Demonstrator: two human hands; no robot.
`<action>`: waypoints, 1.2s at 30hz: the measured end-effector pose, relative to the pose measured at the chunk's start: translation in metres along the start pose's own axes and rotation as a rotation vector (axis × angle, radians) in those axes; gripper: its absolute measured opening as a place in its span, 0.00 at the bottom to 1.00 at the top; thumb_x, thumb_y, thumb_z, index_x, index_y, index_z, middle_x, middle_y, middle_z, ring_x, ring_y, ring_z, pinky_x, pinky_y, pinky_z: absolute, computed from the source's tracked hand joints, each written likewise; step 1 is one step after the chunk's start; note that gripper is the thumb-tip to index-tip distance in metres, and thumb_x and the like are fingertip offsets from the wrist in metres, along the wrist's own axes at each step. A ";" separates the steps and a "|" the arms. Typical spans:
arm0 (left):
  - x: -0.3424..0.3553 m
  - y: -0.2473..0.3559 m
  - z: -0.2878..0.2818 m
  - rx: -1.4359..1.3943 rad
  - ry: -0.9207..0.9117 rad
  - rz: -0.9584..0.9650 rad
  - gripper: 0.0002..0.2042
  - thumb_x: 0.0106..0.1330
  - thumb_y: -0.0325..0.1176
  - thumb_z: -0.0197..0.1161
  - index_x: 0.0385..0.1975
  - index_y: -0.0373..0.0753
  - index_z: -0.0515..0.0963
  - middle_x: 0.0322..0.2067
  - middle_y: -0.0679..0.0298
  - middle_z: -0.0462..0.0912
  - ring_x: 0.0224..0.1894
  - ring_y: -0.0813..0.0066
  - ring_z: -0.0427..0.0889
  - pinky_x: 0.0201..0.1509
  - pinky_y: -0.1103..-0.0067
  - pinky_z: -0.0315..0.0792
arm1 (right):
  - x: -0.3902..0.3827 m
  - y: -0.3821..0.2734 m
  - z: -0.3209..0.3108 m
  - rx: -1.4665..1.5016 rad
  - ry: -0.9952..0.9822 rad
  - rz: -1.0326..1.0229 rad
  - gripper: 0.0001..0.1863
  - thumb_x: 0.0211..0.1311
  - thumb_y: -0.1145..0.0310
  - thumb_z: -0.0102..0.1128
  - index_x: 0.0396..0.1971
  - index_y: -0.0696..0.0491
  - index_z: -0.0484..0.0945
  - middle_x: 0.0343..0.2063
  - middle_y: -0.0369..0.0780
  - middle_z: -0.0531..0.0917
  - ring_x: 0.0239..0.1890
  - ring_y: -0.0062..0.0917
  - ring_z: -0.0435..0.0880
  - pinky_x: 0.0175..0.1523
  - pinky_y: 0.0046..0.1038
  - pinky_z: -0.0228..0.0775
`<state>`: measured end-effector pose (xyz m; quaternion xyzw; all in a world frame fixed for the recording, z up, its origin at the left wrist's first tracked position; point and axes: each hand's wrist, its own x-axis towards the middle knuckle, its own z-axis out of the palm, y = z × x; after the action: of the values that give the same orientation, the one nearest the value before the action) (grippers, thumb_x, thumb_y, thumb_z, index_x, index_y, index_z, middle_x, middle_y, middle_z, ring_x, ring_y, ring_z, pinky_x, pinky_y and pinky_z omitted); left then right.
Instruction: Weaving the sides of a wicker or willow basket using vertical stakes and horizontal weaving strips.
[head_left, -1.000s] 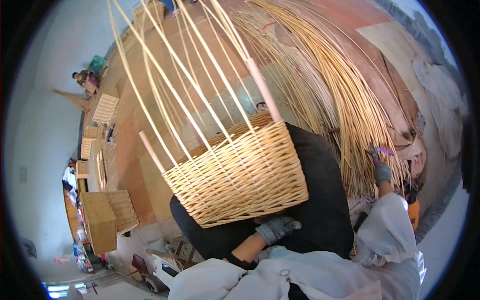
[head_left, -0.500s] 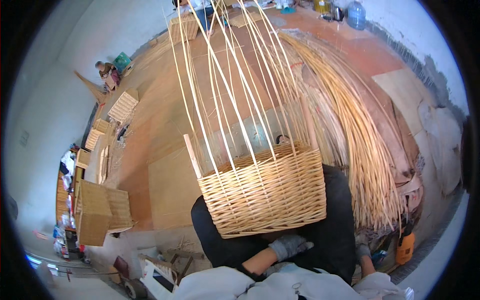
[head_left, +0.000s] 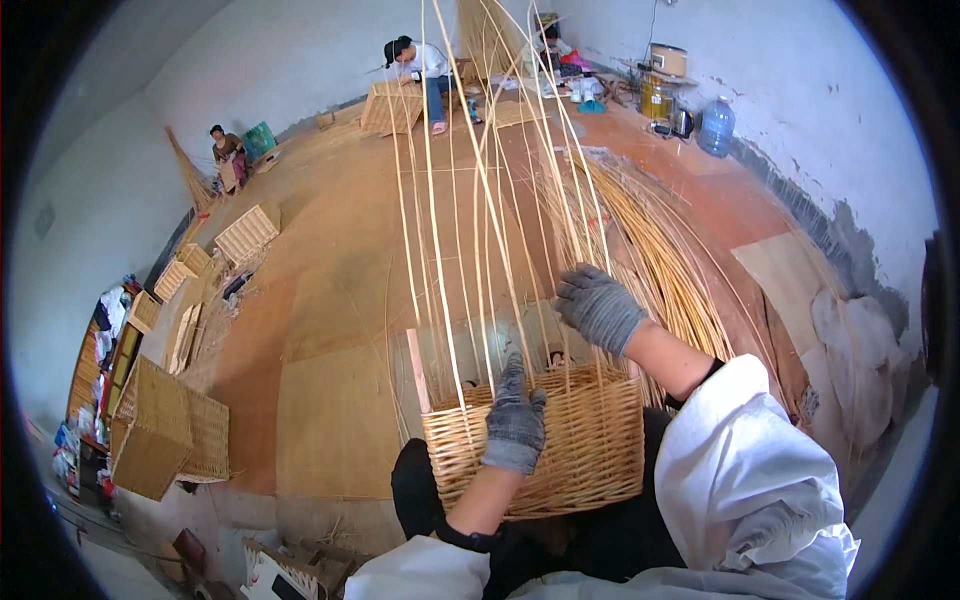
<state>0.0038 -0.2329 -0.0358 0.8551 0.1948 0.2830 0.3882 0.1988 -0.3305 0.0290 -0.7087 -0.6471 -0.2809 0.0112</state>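
Note:
A light wicker basket rests on my lap, with long pale willow rods rising from its wall. My left hand, in a grey glove, lies against its near side, fingers stretched up past the rim beside a rod. My right hand, gloved too, reaches over the basket's right part to the upright rods; its fingers point left and look slightly apart. Whether it touches a rod is hard to make out. A thick wooden stake stands at the left corner.
A long bundle of loose rods lies on the floor to the right. Finished baskets stand along the left side. At the back, one person bends over a basket; another sits far left. A water jug stands by the right wall.
Both hands have come up from my lap, the left onto the basket's near side, the right to the rods. The view has tilted up, showing more of the room's far end.

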 end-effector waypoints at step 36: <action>-0.018 -0.100 -0.129 0.043 0.159 0.034 0.20 0.56 0.36 0.65 0.48 0.36 0.74 0.46 0.53 0.75 0.49 0.60 0.73 0.57 0.72 0.65 | 0.091 -0.104 0.016 0.765 -0.321 0.869 0.29 0.64 0.64 0.46 0.61 0.59 0.53 0.41 0.55 0.77 0.43 0.41 0.79 0.48 0.37 0.72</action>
<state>-0.1034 -0.1097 -0.0496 0.8412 0.2167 0.3524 0.3481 0.1098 -0.2245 0.0166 -0.8877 -0.3466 0.1128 0.2815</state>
